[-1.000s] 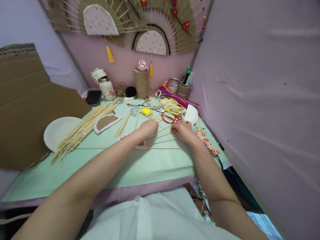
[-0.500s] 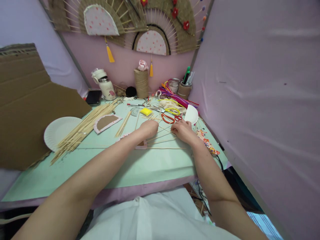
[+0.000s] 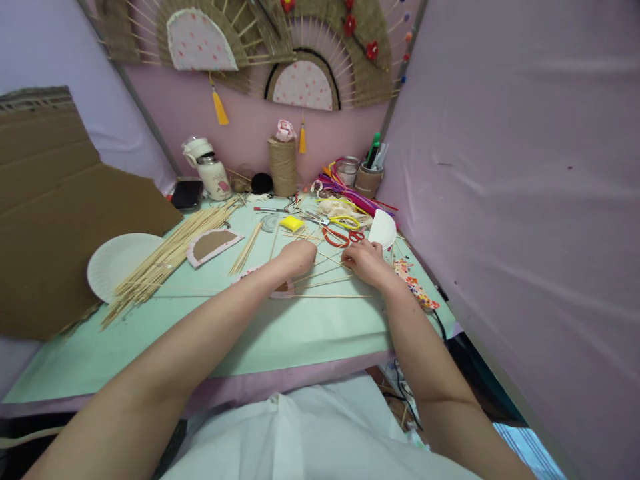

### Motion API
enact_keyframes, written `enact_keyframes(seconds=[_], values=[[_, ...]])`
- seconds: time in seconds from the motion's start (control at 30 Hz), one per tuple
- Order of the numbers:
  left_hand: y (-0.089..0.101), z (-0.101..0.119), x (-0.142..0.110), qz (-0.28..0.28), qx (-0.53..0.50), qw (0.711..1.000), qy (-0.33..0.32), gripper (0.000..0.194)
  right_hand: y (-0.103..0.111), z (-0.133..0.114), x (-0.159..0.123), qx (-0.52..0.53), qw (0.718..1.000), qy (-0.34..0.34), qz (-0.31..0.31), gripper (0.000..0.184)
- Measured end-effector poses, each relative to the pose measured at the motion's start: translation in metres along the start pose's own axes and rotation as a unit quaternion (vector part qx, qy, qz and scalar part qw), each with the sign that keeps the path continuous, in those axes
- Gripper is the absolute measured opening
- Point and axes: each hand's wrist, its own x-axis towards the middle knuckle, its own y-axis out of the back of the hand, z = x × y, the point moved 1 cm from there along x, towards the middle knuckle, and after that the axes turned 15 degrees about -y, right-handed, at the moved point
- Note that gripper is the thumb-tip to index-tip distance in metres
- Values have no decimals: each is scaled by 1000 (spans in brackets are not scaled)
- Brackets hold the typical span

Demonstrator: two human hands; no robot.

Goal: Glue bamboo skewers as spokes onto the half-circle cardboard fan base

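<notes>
My left hand (image 3: 298, 257) rests curled on a fan of thin bamboo sticks (image 3: 325, 275) spread over the green table (image 3: 280, 333), pressing down on a half-round cardboard piece (image 3: 283, 288) under it. My right hand (image 3: 367, 261) lies just to the right with its fingers bent and pinched on the sticks' ends. Red scissors (image 3: 343, 237) and a cut white paper plate piece (image 3: 383, 229) lie right behind my right hand.
A big bundle of bamboo sticks (image 3: 165, 257) crosses a white paper plate (image 3: 117, 263) at the left, beside a cardboard half-disc (image 3: 214, 244) and a cardboard sheet (image 3: 60, 213). A twine spool (image 3: 283, 167), a bottle (image 3: 210, 170), a pen cup (image 3: 370, 177) and pipe cleaners (image 3: 350, 193) stand at the back.
</notes>
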Motion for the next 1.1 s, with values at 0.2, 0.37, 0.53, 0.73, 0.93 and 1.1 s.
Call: enact_keyframes(seconds=[0.2,0.37,0.53,0.73,0.93,1.1], values=[[-1,-1,1,0,-3,1000,0,31,0,0,0,4,1000,0,0,16],[-3,-2,3,2,-2,1000,0,30,-1,1,0,7,1000,0,2,17],[-3,-2,2,2,0,1000,-1,29,-2,2,0,9,1000,1,4,17],[-1,-1,1,1,-4,1000,1,30,0,1,0,7,1000,0,2,17],[-6,-3,3,-6,-16,1000,4,29,1,-1,-1,7,1000,-5,-3,19],[-8,-3,3,-2,-22,1000,4,30,3,-2,-3,7,1000,-2,-3,18]])
